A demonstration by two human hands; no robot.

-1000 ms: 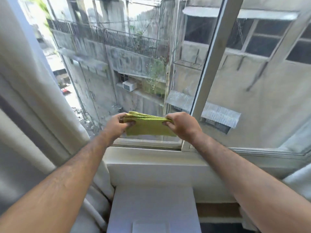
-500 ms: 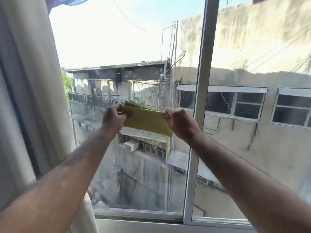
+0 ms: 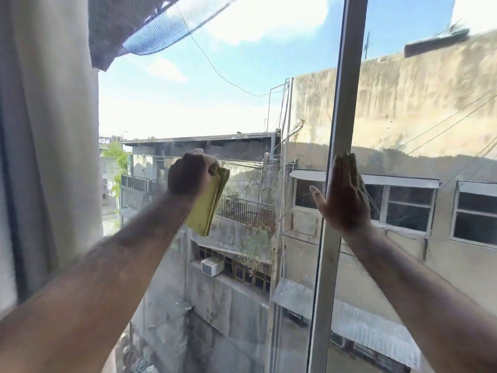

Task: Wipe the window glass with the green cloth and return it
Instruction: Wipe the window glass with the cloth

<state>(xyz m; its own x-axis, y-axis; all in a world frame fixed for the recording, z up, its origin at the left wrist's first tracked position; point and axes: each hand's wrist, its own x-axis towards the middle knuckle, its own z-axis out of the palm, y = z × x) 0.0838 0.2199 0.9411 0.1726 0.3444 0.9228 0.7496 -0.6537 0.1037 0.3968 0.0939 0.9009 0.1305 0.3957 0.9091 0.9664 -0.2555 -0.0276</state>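
Note:
The folded green cloth (image 3: 208, 203) hangs down from my left hand (image 3: 189, 175), which is closed in a fist around its top edge, raised in front of the left window glass (image 3: 215, 109). My right hand (image 3: 345, 195) holds nothing; its palm lies flat with fingers straight up against the white vertical window frame (image 3: 341, 109). The right glass pane (image 3: 430, 117) lies beyond that frame.
A pale curtain (image 3: 48, 130) hangs down the left side next to my left arm. Outside the glass are grey buildings, a balcony railing (image 3: 242, 208), an air-conditioner unit (image 3: 212, 265) and overhead wires. The sill is out of view.
My right hand let go of the cloth and went flat onto the frame. My left hand kept the cloth, which now hangs vertically. The view tilted upward, away from the sill.

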